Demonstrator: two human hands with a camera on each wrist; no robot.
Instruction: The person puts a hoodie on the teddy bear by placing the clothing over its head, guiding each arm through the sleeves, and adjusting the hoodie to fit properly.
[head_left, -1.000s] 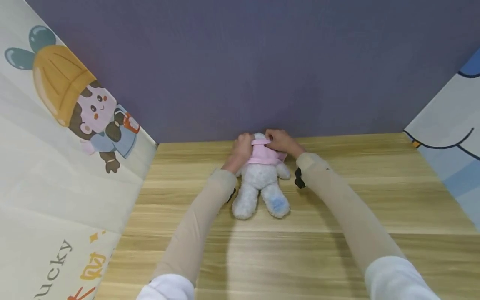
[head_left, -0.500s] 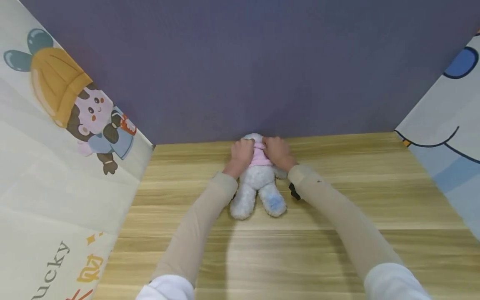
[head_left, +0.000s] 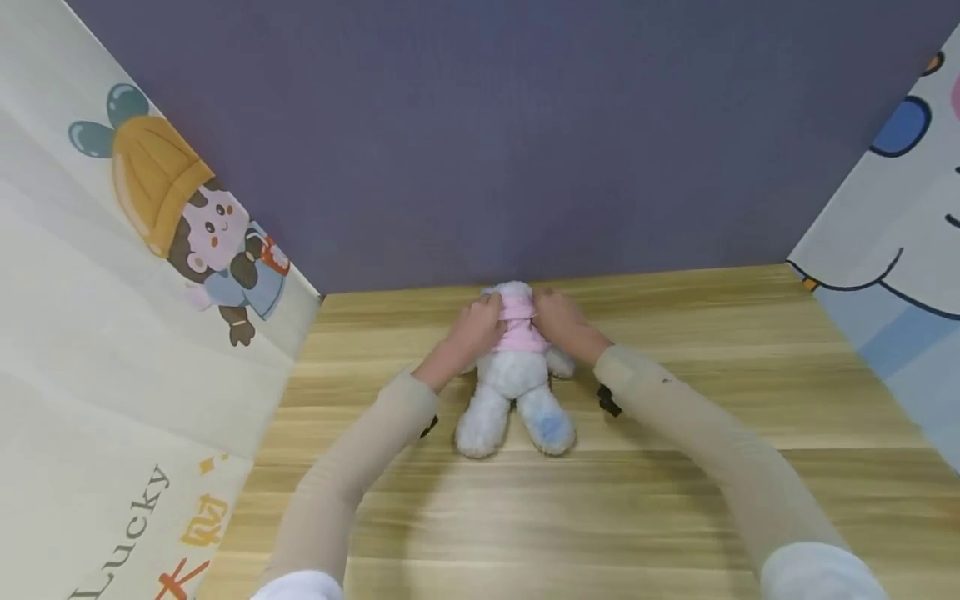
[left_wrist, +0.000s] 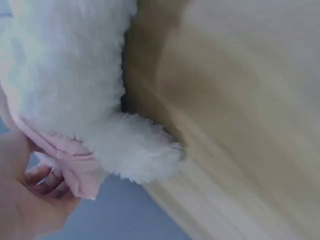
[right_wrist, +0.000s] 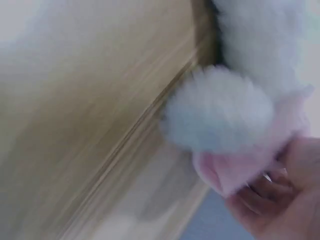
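Observation:
A pale, fluffy plush toy (head_left: pixel 513 373) lies on the wooden tabletop, its legs pointing toward me and a blue patch on one foot. Round its upper body is a pink garment (head_left: pixel 519 335), bunched into folds. My left hand (head_left: pixel 477 323) pinches the garment's left side; in the left wrist view the cloth (left_wrist: pixel 82 175) sits between thumb and curled fingers beside a plush arm (left_wrist: pixel 140 150). On the other side my right hand (head_left: pixel 561 321) grips the garment too, and the right wrist view shows pink cloth (right_wrist: pixel 235 172) at its fingers. Motion blurs both wrist views.
A dark bluish-purple wall (head_left: pixel 525 150) rises right behind the toy's head. Printed white panels stand at the left (head_left: pixel 97 333) and at the right (head_left: pixel 885 225). Wood-grain tabletop (head_left: pixel 517 517) stretches from the toy toward me.
Both hands have moved from the garment's top edge down to its sides, nearer me. The toy has shifted slightly toward me, and the garment looks more bunched. My left forearm has swung outward.

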